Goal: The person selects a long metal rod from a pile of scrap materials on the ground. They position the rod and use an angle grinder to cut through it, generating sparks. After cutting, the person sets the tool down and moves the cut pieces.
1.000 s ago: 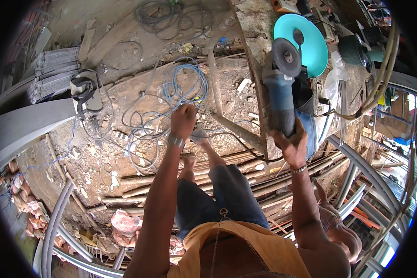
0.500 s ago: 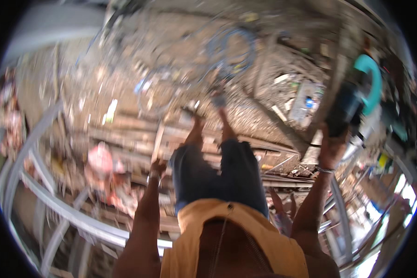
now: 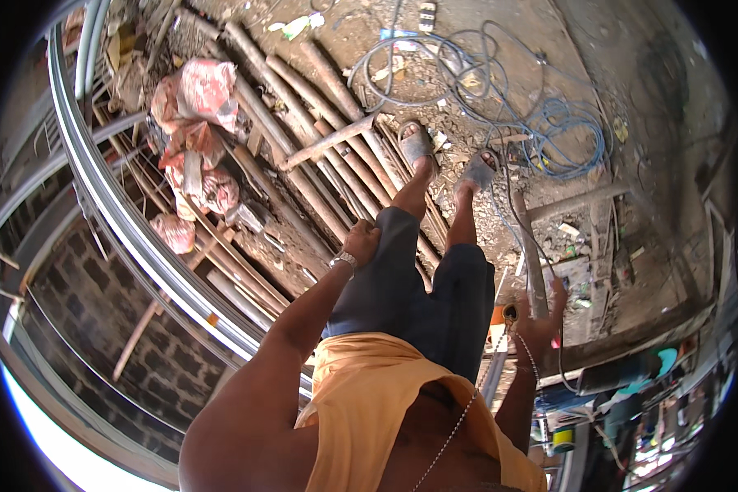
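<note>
My left hand point(image 3: 361, 243) hangs beside the left thigh of my dark shorts point(image 3: 385, 283), its fingers curled in and nothing seen in them. A pale band point(image 3: 346, 260) circles that wrist. My right hand point(image 3: 539, 328) is low on the right, at the near end of a wooden post point(image 3: 530, 262). Its fingers are apart, one stretched upward along the post's right side. Whether the hand touches the post I cannot tell. A dark cable point(image 3: 541, 246) runs close by these fingers. Further right lies a black cylindrical object point(image 3: 619, 373) with a turquoise curved part point(image 3: 666, 361) at its end.
Long wooden poles point(image 3: 303, 123) lie to the left of my sandalled feet point(image 3: 418, 148). Beyond them sit pink and white sacks point(image 3: 207, 92). Coiled blue hose point(image 3: 570, 143) and loose cable point(image 3: 435, 57) spread over the dirt ahead. Metal rails point(image 3: 131, 238) curve along the left.
The view has swung round. My right hand was at the dark cylinder with the turquoise part; now it is away from it, by the wooden post. My left hand stays by my thigh.
</note>
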Demonstrator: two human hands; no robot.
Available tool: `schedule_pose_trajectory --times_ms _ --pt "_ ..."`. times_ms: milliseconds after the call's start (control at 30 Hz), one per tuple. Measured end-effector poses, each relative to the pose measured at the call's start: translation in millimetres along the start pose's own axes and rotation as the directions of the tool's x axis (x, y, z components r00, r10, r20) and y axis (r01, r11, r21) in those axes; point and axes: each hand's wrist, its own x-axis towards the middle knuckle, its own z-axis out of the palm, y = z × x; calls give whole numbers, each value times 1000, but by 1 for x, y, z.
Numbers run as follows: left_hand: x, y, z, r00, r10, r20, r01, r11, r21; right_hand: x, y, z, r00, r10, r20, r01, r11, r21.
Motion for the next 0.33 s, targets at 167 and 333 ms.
schedule_pose_trajectory --times_ms 167,333 --pt "-16 -5 7 998 -64 21 66 989 -135 -14 24 83 845 -79 529 111 993 -29" --pt "-9 -21 22 992 -129 14 128 961 -246 -20 79 113 872 160 463 -66 975 -213"
